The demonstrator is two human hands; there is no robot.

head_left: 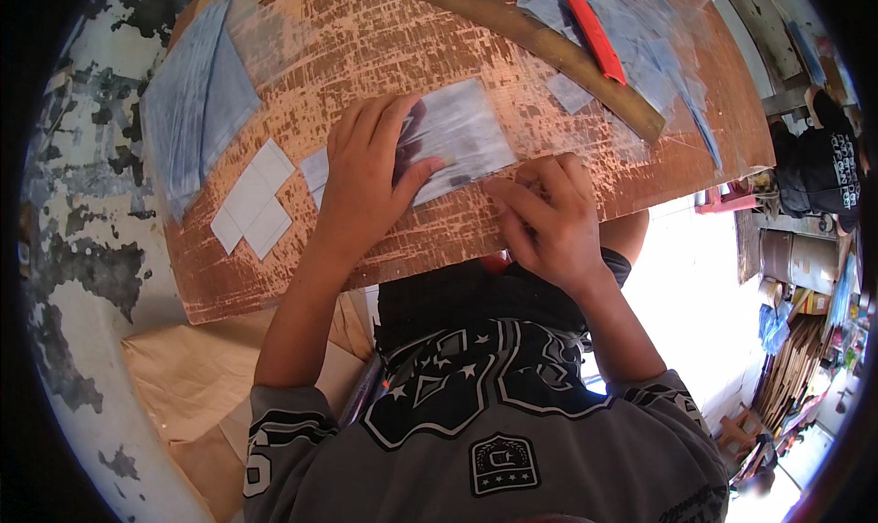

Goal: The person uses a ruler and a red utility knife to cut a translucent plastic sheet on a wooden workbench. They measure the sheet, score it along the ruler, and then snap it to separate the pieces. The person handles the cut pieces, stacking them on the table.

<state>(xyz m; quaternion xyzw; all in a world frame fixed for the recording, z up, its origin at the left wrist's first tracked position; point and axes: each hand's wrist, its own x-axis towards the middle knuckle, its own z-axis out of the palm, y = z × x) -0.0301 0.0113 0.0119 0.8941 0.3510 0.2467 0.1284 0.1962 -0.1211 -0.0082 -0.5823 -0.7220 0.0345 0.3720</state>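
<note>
A rectangular piece of clear, bluish plastic film (466, 125) lies on the worn brown tabletop (302, 43). My left hand (370, 153) rests across its left part, thumb stretched out over the film and apart from the other fingers. Near the film's lower right corner, my right hand (553, 208) is closed with its fingers curled in; whatever might be between them is hidden. White paper pieces (251, 203) with straight lines on them lie left of my left hand, overlapping one another.
Larger plastic sheets (197, 107) lie at the far left. A long flat wooden strip (530, 38) crosses the far side, beside a red cutter knife (594, 38) and plastic scraps (654, 57). Brown paper (201, 368) lies below the table's left edge, near a peeling wall (82, 194).
</note>
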